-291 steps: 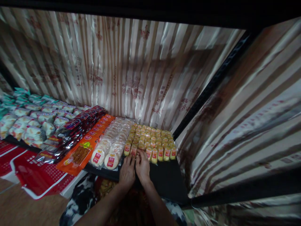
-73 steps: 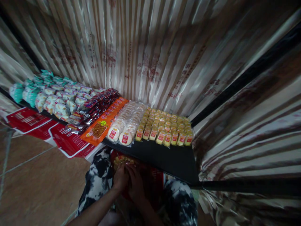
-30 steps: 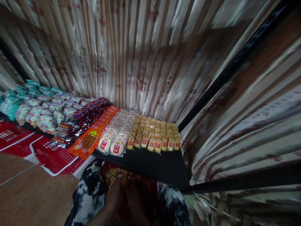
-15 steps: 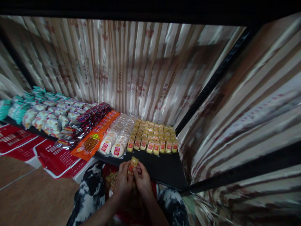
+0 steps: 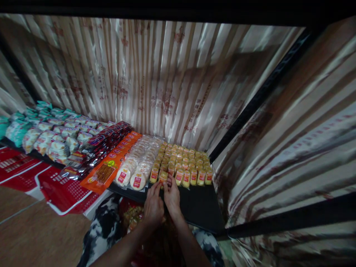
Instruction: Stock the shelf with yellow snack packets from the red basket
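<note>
Between my fingertips is a small yellow snack packet (image 5: pixel 163 177) with an orange-red label, at the front edge of the rows of matching yellow packets (image 5: pixel 194 177). My left hand (image 5: pixel 154 205) pinches its left side, fingers closed. My right hand (image 5: pixel 172 196) has its fingers closed on the right side. The fingers hide the packet's lower part. Just left of the rows lie clear-wrapped round white crackers (image 5: pixel 137 181) with red labels. Below my hands, a container on the floor holds more gold-coloured packets (image 5: pixel 133 217), partly hidden by my left arm.
A black shelf (image 5: pixel 198 207) carries the goods. Farther left are an orange snack bag (image 5: pixel 107 168), dark shiny packets (image 5: pixel 107 139), white packs (image 5: pixel 58 150) and teal packs (image 5: pixel 19 129). Red baskets (image 5: pixel 65 191) stand before the shelf. A black post (image 5: pixel 258 94) rises at the right.
Both hands have moved forward with the yellow packet, from above the shelf's front edge to the front of the yellow rows. The view has shifted slightly.
</note>
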A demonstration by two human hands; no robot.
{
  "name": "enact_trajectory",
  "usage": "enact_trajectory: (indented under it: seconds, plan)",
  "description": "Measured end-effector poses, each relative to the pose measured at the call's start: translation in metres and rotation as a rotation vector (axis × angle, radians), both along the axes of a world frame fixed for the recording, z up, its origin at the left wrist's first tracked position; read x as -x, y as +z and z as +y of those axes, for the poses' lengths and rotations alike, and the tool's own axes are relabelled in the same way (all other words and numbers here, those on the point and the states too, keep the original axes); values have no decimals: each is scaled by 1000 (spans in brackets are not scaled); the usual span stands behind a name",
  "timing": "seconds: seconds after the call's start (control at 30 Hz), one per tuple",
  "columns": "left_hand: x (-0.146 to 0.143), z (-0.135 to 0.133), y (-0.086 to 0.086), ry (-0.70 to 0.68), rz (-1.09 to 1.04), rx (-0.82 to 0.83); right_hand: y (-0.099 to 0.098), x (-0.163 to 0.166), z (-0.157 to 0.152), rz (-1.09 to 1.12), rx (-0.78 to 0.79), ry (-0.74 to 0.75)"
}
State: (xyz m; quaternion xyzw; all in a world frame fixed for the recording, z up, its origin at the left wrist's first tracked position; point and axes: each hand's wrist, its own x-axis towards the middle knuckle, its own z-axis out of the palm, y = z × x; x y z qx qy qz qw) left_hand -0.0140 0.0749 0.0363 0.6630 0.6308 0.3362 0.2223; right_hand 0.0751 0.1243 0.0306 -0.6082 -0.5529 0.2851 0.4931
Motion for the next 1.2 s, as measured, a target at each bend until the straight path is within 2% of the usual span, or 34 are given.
enact_trajectory:
  seconds: [0.33,0.73,0.93,1.1,1.2]
  plan:
    - [2,15,-9,-38,58,43,-14,4,12,-48,-9,-23]
    - [3,22,-23,-28,97,-3,-27,7,7,-60,-97,-35]
    - [4,22,-33,0,53,-141,-28,7,9,-111,-88,-46]
    - [11,4,-32,29,-76,-283,-16,8,-8,-126,-140,-48]
    - [17,-24,-34,22,-164,-205,-13,12,-34,-110,-129,-19]
